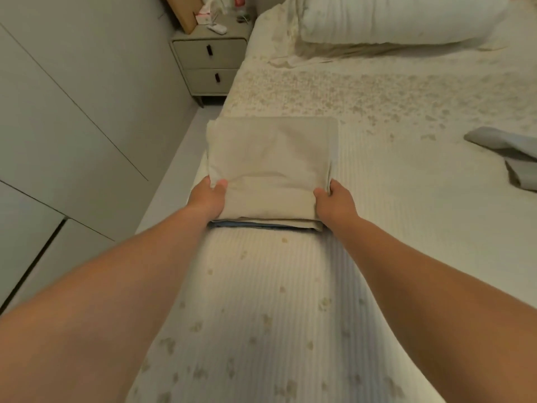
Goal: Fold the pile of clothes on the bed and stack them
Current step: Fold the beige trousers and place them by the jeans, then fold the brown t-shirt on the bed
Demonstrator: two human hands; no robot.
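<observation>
A folded beige garment lies on top of a stack near the left edge of the bed. A blue folded piece shows as a thin strip beneath its near edge. My left hand grips the beige garment's near left corner, thumb on top. On the opposite side, my right hand grips the near right corner the same way. An unfolded grey garment lies crumpled at the right edge of the view.
A pillow and a rumpled cover lie at the head of the bed. A two-drawer nightstand with small items on top stands beside the bed. White cupboard doors line the left side, with a narrow strip of floor between.
</observation>
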